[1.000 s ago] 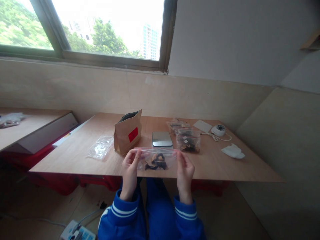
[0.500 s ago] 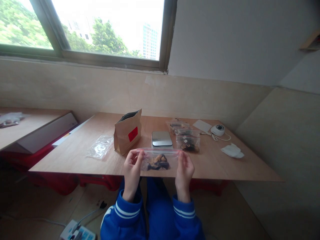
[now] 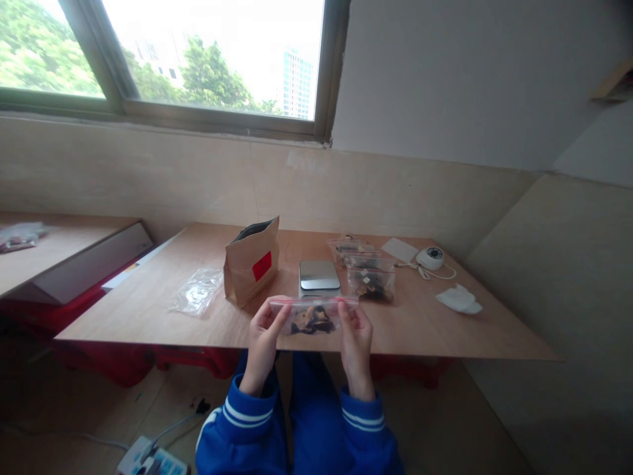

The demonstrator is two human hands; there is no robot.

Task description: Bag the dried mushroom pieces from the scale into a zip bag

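My left hand (image 3: 263,336) and my right hand (image 3: 354,338) pinch the two top corners of a small clear zip bag (image 3: 312,315) with a pink seal strip. Dark and tan dried pieces lie inside it. I hold the bag just above the near edge of the wooden table (image 3: 420,323). Right behind the bag sits a small silver scale (image 3: 319,274). An open brown paper pouch with a red label (image 3: 250,261) stands to the left of the scale.
Filled zip bags (image 3: 370,280) lie right of the scale, empty clear bags (image 3: 196,291) at the left. A white round device with a cord (image 3: 432,257), a white card (image 3: 399,249) and crumpled tissue (image 3: 459,300) are at the right. A power strip (image 3: 151,462) lies on the floor.
My right hand has slid left along the seal strip, so both hands are closer together. The bag has moved slightly up and towards the scale.
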